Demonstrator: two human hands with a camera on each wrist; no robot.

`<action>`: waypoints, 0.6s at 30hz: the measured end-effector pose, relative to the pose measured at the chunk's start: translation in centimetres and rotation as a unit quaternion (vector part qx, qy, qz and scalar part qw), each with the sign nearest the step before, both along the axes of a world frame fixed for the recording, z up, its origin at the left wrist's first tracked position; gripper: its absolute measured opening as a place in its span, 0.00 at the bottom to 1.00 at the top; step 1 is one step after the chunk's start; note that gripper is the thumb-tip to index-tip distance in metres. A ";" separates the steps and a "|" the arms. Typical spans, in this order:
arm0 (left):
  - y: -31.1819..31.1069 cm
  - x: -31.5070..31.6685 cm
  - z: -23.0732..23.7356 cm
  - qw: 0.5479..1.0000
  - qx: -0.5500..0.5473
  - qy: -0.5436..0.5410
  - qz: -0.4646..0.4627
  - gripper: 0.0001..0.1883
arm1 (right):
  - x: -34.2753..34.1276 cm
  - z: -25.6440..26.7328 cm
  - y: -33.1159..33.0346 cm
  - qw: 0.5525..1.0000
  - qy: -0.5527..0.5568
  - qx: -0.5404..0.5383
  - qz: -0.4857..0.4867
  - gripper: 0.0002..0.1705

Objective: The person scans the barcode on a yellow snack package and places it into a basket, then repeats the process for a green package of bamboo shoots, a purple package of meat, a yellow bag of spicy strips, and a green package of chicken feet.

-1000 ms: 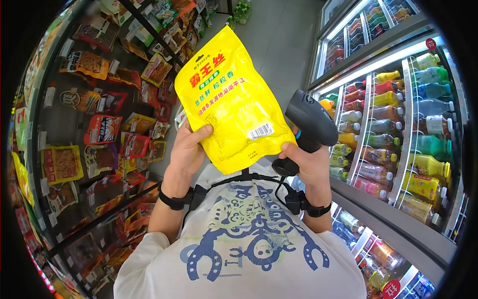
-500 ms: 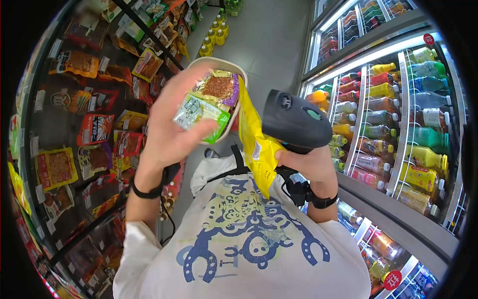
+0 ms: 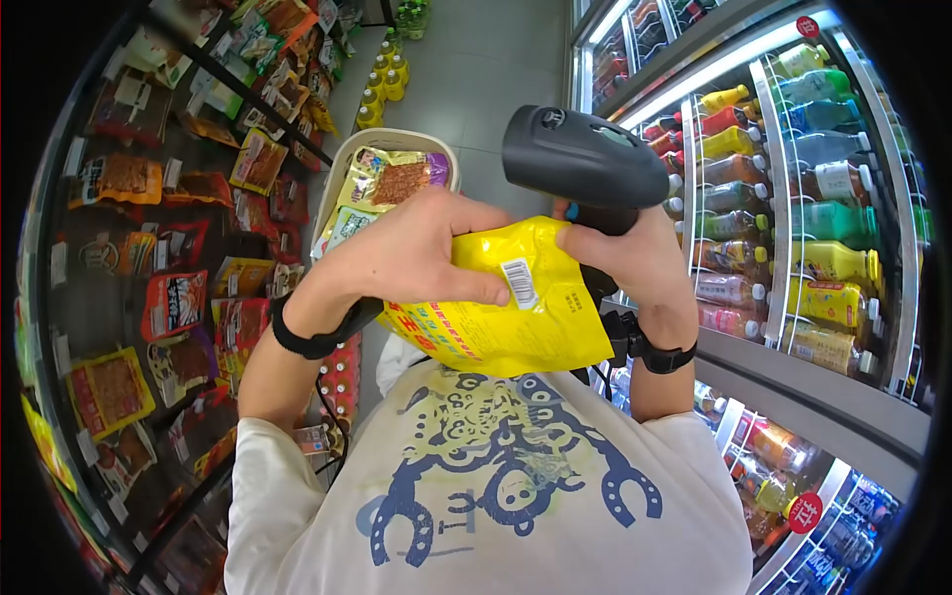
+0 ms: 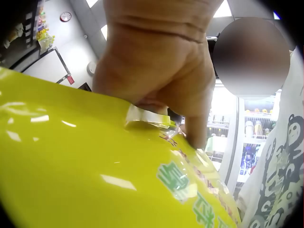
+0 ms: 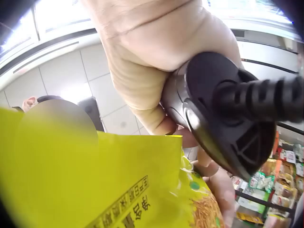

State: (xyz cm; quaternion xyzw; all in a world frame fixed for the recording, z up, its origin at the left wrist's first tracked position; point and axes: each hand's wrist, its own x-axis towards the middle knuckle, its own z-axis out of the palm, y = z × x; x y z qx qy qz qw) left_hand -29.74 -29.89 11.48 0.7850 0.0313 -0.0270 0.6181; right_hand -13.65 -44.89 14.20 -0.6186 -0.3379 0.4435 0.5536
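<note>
A yellow snack bag is held in front of the chest in the head view, its printed back and white barcode facing up. My left hand grips its far-left edge, with the thumb beside the barcode and the other fingers hidden behind. My right hand holds a black barcode scanner by its handle, the thumb also pressing the bag's far-right corner. In the right wrist view, the scanner's handle base and ribbed cable show close beside the bag.
Beyond my left hand stands a pale basket holding a purple-and-brown snack packet and a green-white packet. Shelves of snack packets line the left. A drinks fridge stands at the right, and yellow bottles on the floor ahead.
My left hand, off the bag and near the basket half a second ago, now grips the bag again. The bag has turned from edge-on to barcode-up, its print reversed. The scanner has moved forward.
</note>
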 end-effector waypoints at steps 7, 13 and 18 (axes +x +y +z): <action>-0.1 -0.2 -0.1 0.995 0.037 0.041 0.086 0.17 | 1.0 -0.2 -0.4 0.994 -0.112 -0.015 0.002 0.18; 0.4 -0.6 0.0 0.988 0.066 0.060 0.125 0.17 | 0.2 -1.0 -0.6 0.974 -0.216 -0.072 -0.016 0.17; 1.1 -0.6 -0.2 0.988 0.072 0.066 0.116 0.19 | 0.2 -1.2 0.2 0.961 -0.270 0.003 -0.054 0.17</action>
